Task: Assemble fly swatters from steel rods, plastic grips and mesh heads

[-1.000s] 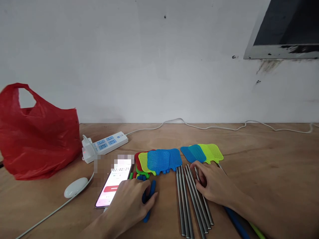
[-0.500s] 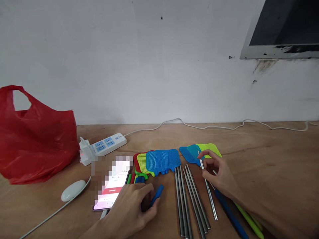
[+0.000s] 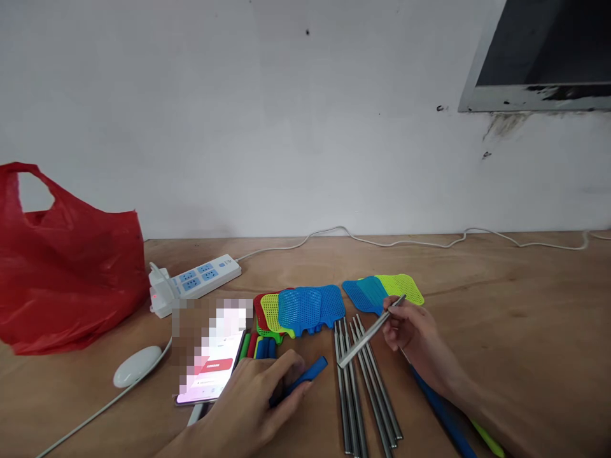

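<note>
My left hand is closed on a blue tube-shaped handle, its free end pointing right. Between the thumb and fingers of my right hand is a metal rod, tilted with its lower end to the left, toward the blue handle but apart from it. Below lie several metal rods side by side on the table. Behind them are mesh fly swatter heads: a blue one, a yellow one and a red one. More blue and yellow-green heads lie behind my right hand.
Left of my hand lies a lit phone, near several coloured handles. A power strip, a white mouse-like object and a red plastic bag are at left. Blue and green handles lie under my right forearm.
My right hand has lifted its metal rod and swung the lower end left, toward the left hand. The blue handle in my left hand has tilted flatter and shifted slightly right.
</note>
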### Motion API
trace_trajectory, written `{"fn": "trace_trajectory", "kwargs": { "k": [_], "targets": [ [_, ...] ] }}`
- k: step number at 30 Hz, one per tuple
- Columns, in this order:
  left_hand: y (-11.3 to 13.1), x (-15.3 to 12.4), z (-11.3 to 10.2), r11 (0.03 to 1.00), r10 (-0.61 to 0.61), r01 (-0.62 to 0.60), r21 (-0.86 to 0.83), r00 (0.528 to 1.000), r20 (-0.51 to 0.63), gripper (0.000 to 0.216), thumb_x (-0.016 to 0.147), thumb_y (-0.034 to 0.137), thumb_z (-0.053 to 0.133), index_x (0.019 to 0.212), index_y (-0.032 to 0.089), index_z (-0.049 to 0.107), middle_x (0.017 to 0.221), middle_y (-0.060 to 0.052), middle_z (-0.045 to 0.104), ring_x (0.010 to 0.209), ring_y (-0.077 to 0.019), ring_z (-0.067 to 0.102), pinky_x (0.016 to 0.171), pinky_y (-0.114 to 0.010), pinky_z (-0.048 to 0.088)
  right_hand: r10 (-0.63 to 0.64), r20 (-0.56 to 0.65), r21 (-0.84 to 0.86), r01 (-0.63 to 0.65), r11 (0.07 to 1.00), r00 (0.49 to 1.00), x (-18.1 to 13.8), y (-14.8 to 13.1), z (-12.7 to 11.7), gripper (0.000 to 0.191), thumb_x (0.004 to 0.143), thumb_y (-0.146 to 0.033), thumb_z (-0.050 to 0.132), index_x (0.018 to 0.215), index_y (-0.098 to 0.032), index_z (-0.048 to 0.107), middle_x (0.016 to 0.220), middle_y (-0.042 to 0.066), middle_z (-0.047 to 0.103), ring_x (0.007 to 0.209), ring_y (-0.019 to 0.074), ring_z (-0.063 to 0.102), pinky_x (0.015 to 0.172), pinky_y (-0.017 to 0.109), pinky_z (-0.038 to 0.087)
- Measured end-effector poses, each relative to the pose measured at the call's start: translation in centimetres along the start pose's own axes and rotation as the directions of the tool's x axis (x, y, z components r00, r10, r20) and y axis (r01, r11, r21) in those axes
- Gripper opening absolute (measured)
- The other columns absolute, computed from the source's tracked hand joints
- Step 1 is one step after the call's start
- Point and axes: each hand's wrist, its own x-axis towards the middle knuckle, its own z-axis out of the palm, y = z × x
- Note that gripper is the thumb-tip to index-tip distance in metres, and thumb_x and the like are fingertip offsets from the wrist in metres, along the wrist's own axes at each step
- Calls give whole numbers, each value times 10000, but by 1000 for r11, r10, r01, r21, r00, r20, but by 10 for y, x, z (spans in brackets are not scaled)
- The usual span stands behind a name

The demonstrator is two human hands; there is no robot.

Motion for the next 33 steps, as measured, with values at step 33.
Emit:
{"fn": "trace_trajectory", "kwargs": {
  "k": [33],
  "targets": [
    [-4,2,4,995,-33,30,-99,999,-33,129,1031,362,465,1059,251,525,948,-8,709,803,-199,683,640,-262,474,115,205,-127,-90,988,972,-13,14,10,331,663,-444,874,780,-168,734,695,29,706,608,127,604,507,213,456]
  ]
}}
